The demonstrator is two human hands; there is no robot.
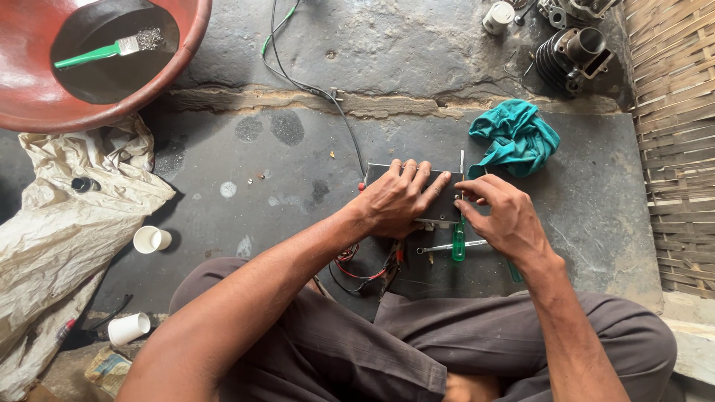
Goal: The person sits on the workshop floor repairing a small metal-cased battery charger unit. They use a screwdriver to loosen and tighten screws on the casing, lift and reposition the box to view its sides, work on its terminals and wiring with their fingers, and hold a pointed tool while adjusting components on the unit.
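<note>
A small dark metal box [445, 202] lies on the concrete floor in front of my crossed legs. My left hand [398, 197] rests flat on top of it, fingers spread across its surface. At the box's right edge, my right hand [505, 216] pinches something small that I cannot make out. A green-handled screwdriver [458, 240] lies just below the box, with a metal wrench [447, 247] crossing it. Red and black wires [357, 272] trail from under the box toward my knees.
A teal rag [515, 138] lies beyond the box. An engine cylinder [572, 56] sits far right, a red basin [45, 104] holding a green brush [104, 50] far left. Two white cups [151, 239] [128, 328] and crumpled sacking [67, 216] lie at left. A woven wall [678, 134] bounds the right.
</note>
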